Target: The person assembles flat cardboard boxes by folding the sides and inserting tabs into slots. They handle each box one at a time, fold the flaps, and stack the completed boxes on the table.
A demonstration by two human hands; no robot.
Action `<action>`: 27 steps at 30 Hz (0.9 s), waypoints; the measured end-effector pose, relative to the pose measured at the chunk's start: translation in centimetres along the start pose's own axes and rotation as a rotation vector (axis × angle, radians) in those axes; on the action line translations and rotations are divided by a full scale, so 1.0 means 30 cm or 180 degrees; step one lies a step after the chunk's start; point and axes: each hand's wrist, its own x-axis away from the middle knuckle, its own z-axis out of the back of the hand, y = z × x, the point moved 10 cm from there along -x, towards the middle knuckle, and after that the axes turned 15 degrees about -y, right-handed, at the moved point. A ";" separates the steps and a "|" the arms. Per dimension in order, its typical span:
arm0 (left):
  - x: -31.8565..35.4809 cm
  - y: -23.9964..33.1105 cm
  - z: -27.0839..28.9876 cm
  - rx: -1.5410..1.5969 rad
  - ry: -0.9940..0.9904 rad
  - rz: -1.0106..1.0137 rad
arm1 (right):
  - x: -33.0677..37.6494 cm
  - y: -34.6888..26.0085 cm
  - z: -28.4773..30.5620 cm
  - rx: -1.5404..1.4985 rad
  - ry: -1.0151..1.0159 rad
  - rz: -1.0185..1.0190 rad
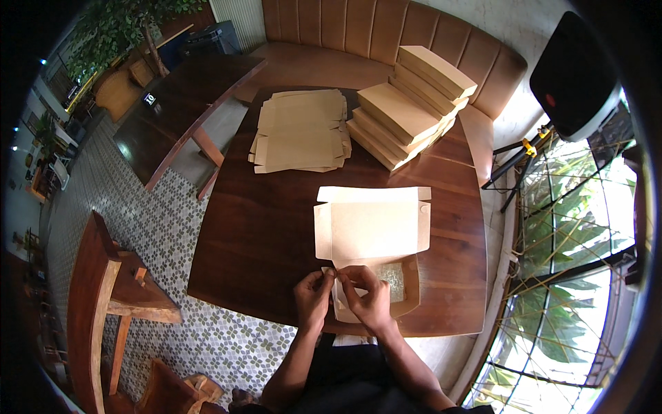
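Note:
A flat brown cardboard box blank [372,228] lies unfolded on the dark wooden table [255,234], with a clear window panel near its front end. My left hand [314,293] and my right hand [365,293] meet at the blank's near left flap, fingers pinched on the cardboard edge. Both hands hold that flap, close together, at the table's front edge.
A stack of flat blanks [301,131] lies at the table's far middle. Several folded boxes [410,103] are piled at the far right. A brown padded bench [386,34] curves behind. A wooden chair [103,297] stands left, a second table [179,110] farther left.

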 end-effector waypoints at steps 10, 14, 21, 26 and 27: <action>-0.009 -0.002 0.000 0.0182 -0.0181 0.0046 | -0.030 0.107 -0.008 -0.0749 -0.0304 -0.0563; -0.011 -0.008 -0.002 0.0318 -0.0124 0.0021 | -0.016 0.129 -0.023 -0.0600 -0.0437 -0.0822; -0.015 0.023 -0.012 -0.0026 -0.0414 0.0194 | -0.025 0.176 -0.028 -0.0970 -0.0484 -0.0716; -0.009 0.123 -0.025 -0.1006 -0.0563 -0.0191 | -0.030 0.203 -0.030 -0.0798 -0.0675 -0.0845; -0.008 0.142 -0.027 -0.1282 -0.0563 -0.0264 | -0.033 0.200 -0.032 -0.0872 -0.0669 -0.0842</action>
